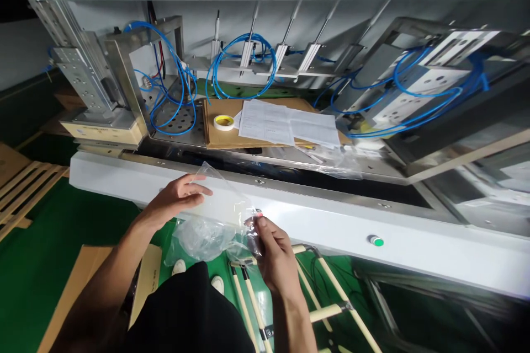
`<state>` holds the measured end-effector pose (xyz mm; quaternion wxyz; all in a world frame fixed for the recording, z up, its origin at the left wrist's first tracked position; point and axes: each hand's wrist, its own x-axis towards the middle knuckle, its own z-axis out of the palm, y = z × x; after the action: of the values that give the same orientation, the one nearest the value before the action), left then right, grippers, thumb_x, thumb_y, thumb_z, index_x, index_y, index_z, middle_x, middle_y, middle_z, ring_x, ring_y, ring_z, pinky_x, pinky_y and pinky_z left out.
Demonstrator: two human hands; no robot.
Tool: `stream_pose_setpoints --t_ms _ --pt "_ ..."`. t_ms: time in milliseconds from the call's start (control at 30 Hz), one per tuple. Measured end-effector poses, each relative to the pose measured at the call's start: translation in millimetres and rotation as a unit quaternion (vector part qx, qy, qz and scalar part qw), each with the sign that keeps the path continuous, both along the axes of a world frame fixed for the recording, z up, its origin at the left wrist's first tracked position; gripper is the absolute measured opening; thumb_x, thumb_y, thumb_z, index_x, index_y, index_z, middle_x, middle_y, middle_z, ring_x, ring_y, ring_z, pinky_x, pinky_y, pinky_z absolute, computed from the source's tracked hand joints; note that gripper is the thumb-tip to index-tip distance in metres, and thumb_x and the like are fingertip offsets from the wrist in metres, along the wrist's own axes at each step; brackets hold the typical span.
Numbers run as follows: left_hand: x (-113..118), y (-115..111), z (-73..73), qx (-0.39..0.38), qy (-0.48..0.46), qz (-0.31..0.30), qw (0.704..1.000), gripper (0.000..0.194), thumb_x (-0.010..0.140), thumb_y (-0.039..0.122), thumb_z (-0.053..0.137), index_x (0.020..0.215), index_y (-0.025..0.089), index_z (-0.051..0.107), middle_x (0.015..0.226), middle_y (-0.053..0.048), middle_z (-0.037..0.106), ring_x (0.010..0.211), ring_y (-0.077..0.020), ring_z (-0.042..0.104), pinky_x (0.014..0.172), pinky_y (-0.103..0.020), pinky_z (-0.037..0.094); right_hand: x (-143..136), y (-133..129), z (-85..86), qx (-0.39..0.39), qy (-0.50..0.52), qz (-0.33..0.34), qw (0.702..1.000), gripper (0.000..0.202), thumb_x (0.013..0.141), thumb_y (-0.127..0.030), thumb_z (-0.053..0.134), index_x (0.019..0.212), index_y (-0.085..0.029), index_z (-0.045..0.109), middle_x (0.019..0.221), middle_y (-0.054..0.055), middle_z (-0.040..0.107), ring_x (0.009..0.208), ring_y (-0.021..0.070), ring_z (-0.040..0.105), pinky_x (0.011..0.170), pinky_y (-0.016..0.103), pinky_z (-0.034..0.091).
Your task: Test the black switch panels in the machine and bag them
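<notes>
A transparent plastic bag is stretched between my hands, in front of the white machine front. My right hand pinches its right edge between thumb and fingers. On the other side, my left hand has its fingers apart and extended, at the bag's left part; whether they press on it I cannot tell. Below hangs more crumpled transparent plastic, and I cannot make out whether it belongs to the same bag.
Behind the machine front lie a cardboard sheet, a tape roll, papers and loose plastic. Coiled blue hoses hang around metal cylinders. A green button sits at right. Below are a tube frame and a cardboard box.
</notes>
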<state>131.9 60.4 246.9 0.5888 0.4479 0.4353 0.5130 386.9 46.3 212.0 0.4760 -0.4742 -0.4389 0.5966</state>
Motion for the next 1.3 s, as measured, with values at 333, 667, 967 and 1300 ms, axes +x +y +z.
stream_pose_setpoints --t_ms 333,667,967,1300 --pt "7.7 -13.4 -5.0 -0.083 0.048 -0.122 0.988 0.049 0.088 0.053 0.081 0.117 0.014 0.077 0.105 -0.017 0.084 0.069 -0.0223 0.079 0.055 -0.025 0.053 16.5 0.2 7.7 0.203 -0.223 -0.143 0.942 0.052 0.090 -0.060 0.075 0.123 -0.021 0.071 0.094 0.007 0.070 0.074 0.0195 0.063 0.061 0.031 0.050" --pt "13.3 -39.1 3.9 -0.053 0.034 -0.146 0.987 0.045 0.099 0.048 0.069 0.138 0.027 0.073 0.156 -0.008 0.063 0.150 -0.0327 0.052 0.115 -0.042 0.050 -17.0 -17.9 10.4 0.452 -0.347 -0.065 0.819 0.019 0.096 -0.034 0.076 0.113 -0.026 0.078 0.098 0.008 0.079 0.092 0.0256 0.074 0.086 0.042 0.059" --pt "10.9 -36.9 -12.2 -0.069 -0.093 -0.202 0.973 0.058 0.097 0.052 0.069 0.145 0.020 0.065 0.148 -0.021 0.067 0.120 -0.0363 0.074 0.093 -0.043 0.058 -10.6 -10.6 12.0 0.289 -0.218 0.034 0.931 0.019 0.096 -0.042 0.075 0.093 -0.024 0.082 0.093 0.008 0.081 0.087 0.0247 0.076 0.083 0.037 0.061" --pt "5.3 -31.2 -21.3 -0.084 -0.129 -0.197 0.968 0.061 0.092 0.049 0.075 0.144 0.018 0.067 0.143 -0.021 0.070 0.119 -0.0347 0.074 0.083 -0.035 0.059 -18.1 -10.4 8.8 0.374 -0.289 -0.014 0.881 0.013 0.094 -0.034 0.074 0.098 -0.025 0.083 0.086 0.007 0.080 0.079 0.0252 0.075 0.077 0.041 0.062"
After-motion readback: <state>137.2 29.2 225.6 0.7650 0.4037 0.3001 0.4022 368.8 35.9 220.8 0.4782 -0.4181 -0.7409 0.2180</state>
